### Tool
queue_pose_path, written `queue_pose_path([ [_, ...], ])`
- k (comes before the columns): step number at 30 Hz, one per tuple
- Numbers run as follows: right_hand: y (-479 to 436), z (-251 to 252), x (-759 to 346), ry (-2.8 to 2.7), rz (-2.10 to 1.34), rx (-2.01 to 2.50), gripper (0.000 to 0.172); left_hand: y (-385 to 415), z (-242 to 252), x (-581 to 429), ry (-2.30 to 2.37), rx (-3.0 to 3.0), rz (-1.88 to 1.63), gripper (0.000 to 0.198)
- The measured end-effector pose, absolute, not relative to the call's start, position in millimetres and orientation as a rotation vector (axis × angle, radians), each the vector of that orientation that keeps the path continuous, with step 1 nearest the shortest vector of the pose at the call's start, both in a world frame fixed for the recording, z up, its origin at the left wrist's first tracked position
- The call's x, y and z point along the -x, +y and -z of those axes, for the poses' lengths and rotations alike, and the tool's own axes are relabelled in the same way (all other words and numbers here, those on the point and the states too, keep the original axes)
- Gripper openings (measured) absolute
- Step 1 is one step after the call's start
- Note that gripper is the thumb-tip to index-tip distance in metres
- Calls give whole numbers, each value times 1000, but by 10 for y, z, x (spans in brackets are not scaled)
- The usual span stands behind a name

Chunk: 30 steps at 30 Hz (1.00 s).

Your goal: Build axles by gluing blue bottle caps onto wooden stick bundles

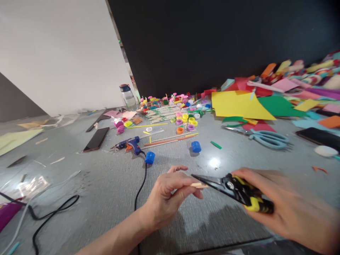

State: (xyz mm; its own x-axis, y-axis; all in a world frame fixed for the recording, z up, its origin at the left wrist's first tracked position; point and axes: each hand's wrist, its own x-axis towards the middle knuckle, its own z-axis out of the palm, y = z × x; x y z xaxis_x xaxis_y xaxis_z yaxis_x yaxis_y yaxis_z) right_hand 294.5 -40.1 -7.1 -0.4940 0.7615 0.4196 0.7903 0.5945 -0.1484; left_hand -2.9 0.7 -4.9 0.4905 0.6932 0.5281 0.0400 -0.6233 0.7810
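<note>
My left hand (171, 193) pinches a short pale wooden stick (198, 185) between thumb and fingers, above the front of the table. In my right hand (276, 202) are black-and-yellow snips (233, 187), gripped by the handles. Their pointed blades reach left to the stick's free end; whether they bite into it I cannot tell. Beyond the hands stand two blue bottle caps, the nearer blue cap (150, 158) and the other blue cap (196, 146). A small green strip (216, 145) lies to their right.
A blue glue gun (132, 144) lies left of centre, its black cord (140, 187) running to the front edge. Light-blue scissors (265, 137) and coloured paper (239, 104) are at the right. Phones (97, 139), coloured caps and wooden sticks (167, 115) lie farther back.
</note>
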Motion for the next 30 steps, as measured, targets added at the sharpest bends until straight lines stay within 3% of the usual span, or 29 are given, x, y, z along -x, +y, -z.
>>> queue_pose_path([
  [5,-234,-9,-2939,-2290,-79,1381,40,17,59,20,632,-1896,-1084,27],
  [12,486,260,-3332,-2196,293,1623,49,88,109,-4,732,-1485,-982,23],
  [16,858,502,-3607,-2172,196,1856,51,150,181,4,799,-1440,-912,23],
  [22,826,310,-3403,-2235,193,1666,49,238,254,47,903,-1591,-993,31],
  [24,668,138,-3085,-2250,82,1536,45,259,269,60,939,-1659,-1010,29],
  [27,431,-71,-2485,-2238,-622,1171,31,283,289,77,957,-1741,-973,18],
  [30,329,-120,-2023,-2224,-798,989,14,310,305,96,951,-1829,-916,14],
])
